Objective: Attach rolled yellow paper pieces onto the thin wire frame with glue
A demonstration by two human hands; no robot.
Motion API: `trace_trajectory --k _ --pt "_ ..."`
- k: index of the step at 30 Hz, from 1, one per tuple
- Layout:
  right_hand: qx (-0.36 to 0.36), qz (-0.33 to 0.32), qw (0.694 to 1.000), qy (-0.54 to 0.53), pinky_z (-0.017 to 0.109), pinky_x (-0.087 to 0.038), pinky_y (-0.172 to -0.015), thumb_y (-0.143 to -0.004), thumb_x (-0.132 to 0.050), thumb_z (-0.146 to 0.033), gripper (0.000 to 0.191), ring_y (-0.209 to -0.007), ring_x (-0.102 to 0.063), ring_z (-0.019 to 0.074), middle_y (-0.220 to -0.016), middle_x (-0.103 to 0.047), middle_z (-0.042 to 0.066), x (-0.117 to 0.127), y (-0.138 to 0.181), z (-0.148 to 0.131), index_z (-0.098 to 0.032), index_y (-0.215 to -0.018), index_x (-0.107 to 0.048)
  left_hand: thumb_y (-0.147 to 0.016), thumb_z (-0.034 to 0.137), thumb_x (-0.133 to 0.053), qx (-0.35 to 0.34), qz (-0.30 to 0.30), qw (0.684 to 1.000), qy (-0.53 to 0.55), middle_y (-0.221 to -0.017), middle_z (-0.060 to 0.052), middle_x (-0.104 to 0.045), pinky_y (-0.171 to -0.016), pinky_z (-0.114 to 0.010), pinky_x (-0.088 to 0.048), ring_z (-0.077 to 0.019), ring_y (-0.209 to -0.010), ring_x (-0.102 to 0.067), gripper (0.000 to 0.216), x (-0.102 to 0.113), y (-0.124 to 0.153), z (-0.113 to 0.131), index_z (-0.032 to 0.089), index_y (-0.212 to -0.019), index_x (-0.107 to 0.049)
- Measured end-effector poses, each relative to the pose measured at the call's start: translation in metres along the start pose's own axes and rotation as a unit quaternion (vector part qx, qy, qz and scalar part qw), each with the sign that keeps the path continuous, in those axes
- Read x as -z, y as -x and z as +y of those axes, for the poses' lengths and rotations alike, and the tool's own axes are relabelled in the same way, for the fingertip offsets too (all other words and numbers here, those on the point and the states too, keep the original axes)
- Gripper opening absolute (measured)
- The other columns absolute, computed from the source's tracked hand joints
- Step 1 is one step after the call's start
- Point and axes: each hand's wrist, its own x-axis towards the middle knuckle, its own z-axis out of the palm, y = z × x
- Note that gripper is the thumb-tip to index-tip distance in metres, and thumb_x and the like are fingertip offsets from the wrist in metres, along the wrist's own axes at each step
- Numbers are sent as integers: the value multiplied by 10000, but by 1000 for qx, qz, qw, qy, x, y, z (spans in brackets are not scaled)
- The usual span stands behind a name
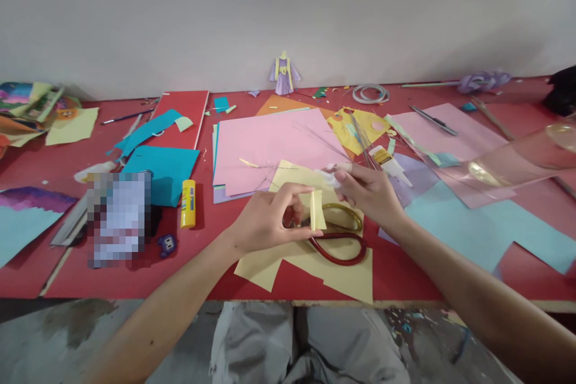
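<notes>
My left hand (270,219) pinches a small folded strip of pale yellow paper (316,210) between thumb and fingers, held upright above the table. My right hand (366,192) is just to its right, fingers closed on a small white crumpled bit (332,178) near the strip's top. Under both hands lies a cut sheet of yellow paper (335,273) with red-and-gold scissors (339,243) resting on it.
Pink sheets (274,144) lie behind the hands on the red table (36,279). A yellow glue stick (188,203), teal paper (164,171) and a blurred object sit left. A glue bottle (390,164), light blue sheets (472,228) and a clear roll (522,159) lie right. A paper doll (284,75) stands by the wall.
</notes>
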Motion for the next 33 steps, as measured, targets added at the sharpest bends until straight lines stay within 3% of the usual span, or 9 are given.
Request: trace_trajectory --k 5,10,15,19,22,25,29,33 --pt "-60 3 998 -34 252 -285 -368 -878 -501 -680 569 -387 -411 105 -476 -489 -8 1 3 -2 -182 -628 -614 -783 433 -761 12 -6 1000 -6 -737 47 -634 -578 -195 -479 -96 -615 -619 622 1 -1 1 210 -1275 -451" --pt "20 27 999 41 268 -275 -420 -893 -499 -658 587 -425 -410 109 -467 -439 -11 7 4 -9 -189 -540 -516 -774 472 -758 28 -9 999 -13 -730 40 -643 -571 -205 -476 -104 -601 -615 621 1 -1 3 204 -1254 -470" --pt "33 1 999 8 251 -294 -412 -880 -512 -671 520 -449 -423 105 -543 -481 -15 4 3 -7 -193 -687 -579 -763 471 -768 44 -21 999 -19 -737 39 -647 -573 -205 -472 -111 -621 -632 627 2 -2 4 197 -1245 -475" --pt "-23 5 989 -147 248 -322 -436 -937 -479 -554 378 -458 -433 106 -600 -537 -11 -1 1 -3 -210 -796 -552 -761 494 -762 54 -30 998 -24 -757 40 -657 -586 -200 -474 -114 -647 -646 628 3 -2 4 220 -1250 -478" --pt "-36 5 962 -269 252 -333 -464 -874 -550 -434 199 -514 -482 132 -655 -598 -1 -1 -2 -4 -238 -909 -541 -766 494 -758 55 -32 997 -33 -756 37 -657 -579 -197 -466 -112 -643 -640 635 3 -2 4 218 -1262 -473" --pt "-68 1 948 -311 245 -310 -469 -802 -630 -356 266 -520 -489 135 -679 -640 -5 -1 -4 -6 -264 -1030 -529 -771 487 -757 52 -33 997 -37 -754 38 -654 -572 -196 -461 -109 -633 -637 628 3 -2 4 213 -1259 -473" --pt "-76 2 949 -306 233 -212 -447 -824 -662 -375 204 -450 -359 84 -618 -590 -29 -2 -2 -6 -250 -959 -573 -774 484 -756 51 -33 997 -38 -752 43 -653 -572 -196 -459 -105 -625 -635 629 2 -2 4 213 -1263 -467" --pt "-55 55 953 -294 238 -149 -442 -768 -758 -366 212 -450 -321 66 -559 -444 -58 -3 0 -3 -213 -861 -645 -766 490 -762 47 -28 997 -50 -744 42 -654 -572 -197 -455 -106 -628 -626 630 2 -2 4 209 -1251 -475"
